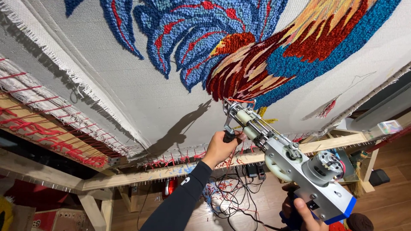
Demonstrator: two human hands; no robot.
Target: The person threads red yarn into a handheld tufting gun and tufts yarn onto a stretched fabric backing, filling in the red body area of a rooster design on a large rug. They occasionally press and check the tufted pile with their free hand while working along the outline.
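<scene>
Gripping a silver tufting gun point(295, 164), blue-capped, against the rooster-patterned cloth point(141, 81).

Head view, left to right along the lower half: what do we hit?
Red yarn lacing on the frame edge → black sleeve → left hand on the front grip → tufting gun → right hand.

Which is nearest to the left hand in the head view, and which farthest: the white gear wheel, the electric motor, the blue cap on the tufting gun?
From the left hand, all on its right:
1. White gear wheel, mid gun body.
2. Electric motor, further right.
3. Blue cap, gun's rear corner, lowest.
</scene>
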